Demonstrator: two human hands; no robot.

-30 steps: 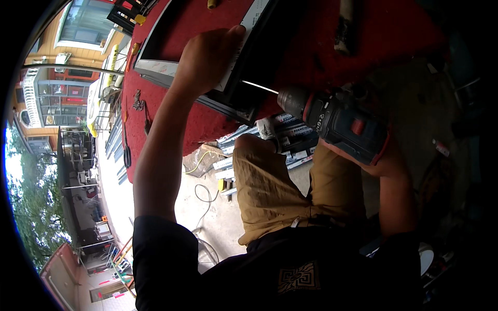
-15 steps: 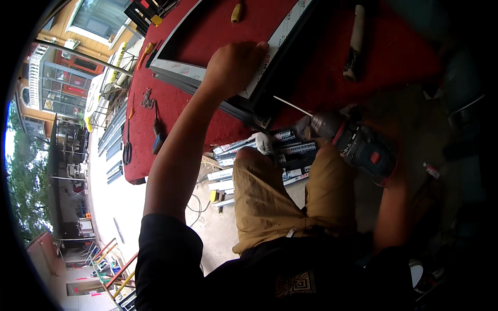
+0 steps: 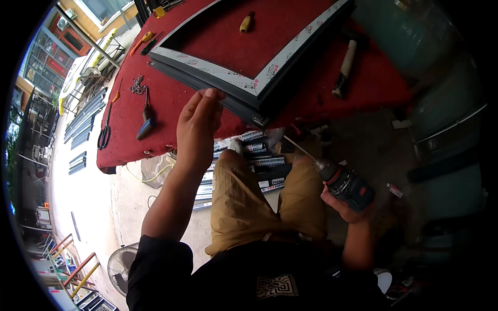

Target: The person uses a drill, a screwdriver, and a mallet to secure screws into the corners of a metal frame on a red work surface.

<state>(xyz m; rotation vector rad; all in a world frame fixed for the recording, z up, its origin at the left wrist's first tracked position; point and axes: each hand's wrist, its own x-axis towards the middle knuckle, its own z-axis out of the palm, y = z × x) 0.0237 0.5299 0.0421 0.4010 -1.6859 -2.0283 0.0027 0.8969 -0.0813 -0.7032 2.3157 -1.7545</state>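
My right hand [image 3: 340, 206] grips a dark cordless drill [image 3: 348, 187] with a long thin bit, low over my right knee and apart from the work. In front of me, a dark metal frame [image 3: 258, 87] lies on a red-covered table [image 3: 171, 114], its corner toward me and its top faces covered with printed white film. My left hand [image 3: 198, 116] hovers at the near side of the frame, thumb and fingers pinched together. Whatever they may hold is too small to make out. A pile of small screws [image 3: 137, 85] and a blue-and-black-handled screwdriver [image 3: 146, 123] lie left of it.
Inside the frame lies a yellow-handled tool [image 3: 246, 23]. A pale-handled hammer [image 3: 345, 67] rests to the right. Scissors [image 3: 105, 133] and an orange-handled tool [image 3: 140, 43] are at the left. Wrapped profiles [image 3: 205, 192] lie beneath the table; a fan [image 3: 122, 267] stands lower left.
My left hand has come off the frame's corner, moving left and nearer me with fingers pinched. The drill has dropped back from the frame, toward me. The head view has shifted.
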